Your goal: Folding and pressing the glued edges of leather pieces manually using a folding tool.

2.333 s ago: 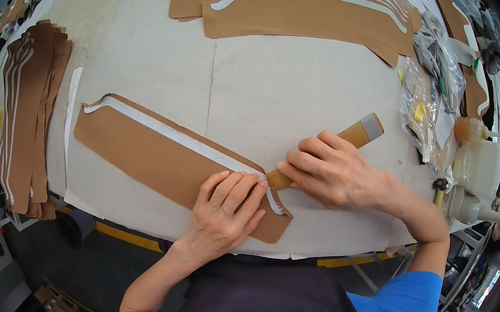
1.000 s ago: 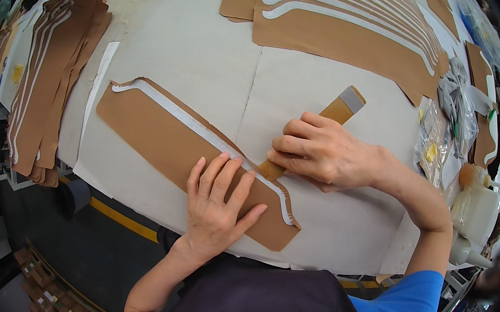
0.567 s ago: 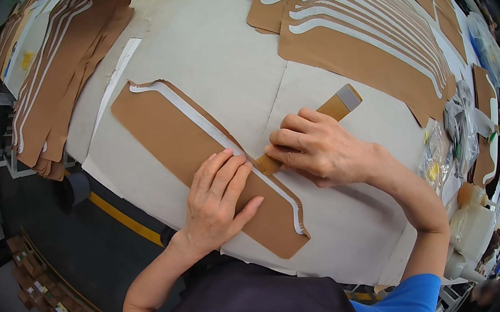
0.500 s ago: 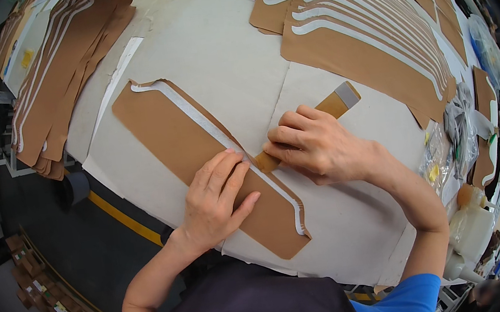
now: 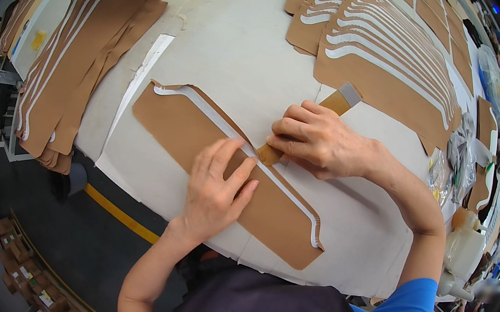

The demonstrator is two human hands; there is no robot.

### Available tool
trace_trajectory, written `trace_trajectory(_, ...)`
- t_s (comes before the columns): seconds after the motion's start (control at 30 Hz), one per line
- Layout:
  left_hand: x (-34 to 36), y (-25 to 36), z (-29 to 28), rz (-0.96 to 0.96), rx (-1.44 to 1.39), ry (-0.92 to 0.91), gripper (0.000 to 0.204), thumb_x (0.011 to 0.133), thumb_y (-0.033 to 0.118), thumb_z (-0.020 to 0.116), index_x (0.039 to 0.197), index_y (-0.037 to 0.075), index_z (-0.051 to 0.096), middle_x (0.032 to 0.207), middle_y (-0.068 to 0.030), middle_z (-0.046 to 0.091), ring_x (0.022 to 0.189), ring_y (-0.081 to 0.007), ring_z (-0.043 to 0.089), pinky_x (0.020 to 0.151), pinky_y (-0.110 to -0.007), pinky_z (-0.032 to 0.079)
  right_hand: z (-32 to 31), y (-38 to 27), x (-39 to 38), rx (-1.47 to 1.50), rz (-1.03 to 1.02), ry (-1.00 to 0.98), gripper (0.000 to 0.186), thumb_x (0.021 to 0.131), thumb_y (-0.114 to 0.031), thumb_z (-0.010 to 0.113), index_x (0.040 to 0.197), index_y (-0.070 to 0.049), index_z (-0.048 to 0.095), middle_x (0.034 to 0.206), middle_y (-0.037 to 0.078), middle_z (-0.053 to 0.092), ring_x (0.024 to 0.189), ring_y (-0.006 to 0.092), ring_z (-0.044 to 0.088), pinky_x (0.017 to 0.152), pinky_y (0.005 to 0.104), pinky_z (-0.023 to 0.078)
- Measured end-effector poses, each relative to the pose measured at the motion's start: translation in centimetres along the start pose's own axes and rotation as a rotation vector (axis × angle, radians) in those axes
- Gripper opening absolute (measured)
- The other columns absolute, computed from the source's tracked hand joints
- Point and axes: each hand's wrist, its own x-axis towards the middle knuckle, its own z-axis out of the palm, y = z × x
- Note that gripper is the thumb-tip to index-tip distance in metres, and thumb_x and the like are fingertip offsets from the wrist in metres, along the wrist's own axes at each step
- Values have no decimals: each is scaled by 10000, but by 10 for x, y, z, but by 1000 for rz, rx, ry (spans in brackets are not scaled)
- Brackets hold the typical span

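1. Head view: toward the right of the frame, the brown piece [image 5: 269, 208] and the stacks have been shifted since the frame half a second ago; both hands have been brought farther along the white strip [image 5: 207, 110], toward its upper end.
2. Head view: across the middle of the frame, the brown piece is laid slantwise on the pale table [image 5: 237, 51], the strip running near its upper right edge.
3. Head view: by the left hand [image 5: 213, 188], left of centre, the piece is touched; its fingers are bent and parted, with two fingertips laid at the strip.
4. Head view: by the right hand [image 5: 323, 141], right of centre, a flat stick [image 5: 335, 104] is gripped in closed fingers, its lower end set against the piece's edge.
5. Head view: more brown pieces are stacked at upper left [image 5: 105, 43] and upper right [image 5: 372, 86].
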Motion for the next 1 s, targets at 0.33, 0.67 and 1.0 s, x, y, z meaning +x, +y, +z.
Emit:
trace_trajectory(0.33, 2, -32, -3, -69, -54, 22, 434, 816, 157, 842, 1207, 18, 714, 1364, -179, 609, 1344, -382, 562, 1110, -508, 492, 3, 19, 35, 1, -13, 31, 261, 816, -103, 786, 1052, -29, 706, 1028, 49, 596, 928, 233, 566, 772, 365, 457)
trace_trajectory(0.67, 12, -65, -18, -94, -49, 11, 495, 804, 177, 866, 1236, 4, 695, 1388, -181, 593, 1328, -383, 567, 1098, -484, 498, 9, 41, 75, -10, -37, 9, 301, 787, -77, 793, 1073, -32, 711, 1035, 54, 595, 946, 240, 568, 776, 367, 451)
trace_trajectory(1.0, 15, -84, -22, -119, 84, 103, 622, 798, 309, 895, 1287, 2, 661, 1427, -163, 572, 1339, -371, 547, 1094, -484, 474, 15, 67, 115, -19, -59, 15, 314, 783, -82, 811, 1083, -57, 725, 1063, 62, 607, 973, 244, 578, 801, 369, 463)
